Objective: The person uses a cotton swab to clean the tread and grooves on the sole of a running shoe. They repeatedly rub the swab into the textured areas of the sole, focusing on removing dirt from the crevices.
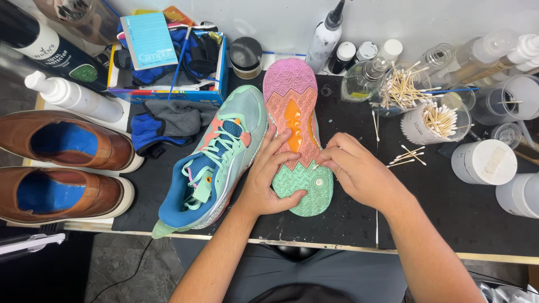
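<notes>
While the left hand (268,180) clasps the upturned sneaker (296,134) sole-up on the black mat (348,213), the right hand (355,168) pinches something too small to identify at the green heel tread; its mint mate (216,160) waits alongside untouched; work on the sole seems barely begun.

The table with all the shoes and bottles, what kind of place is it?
Probably a shoe-cleaning workbench: cotton swabs, spray bottles, brown shoes, and both hands on an upturned sneaker sole.
</notes>
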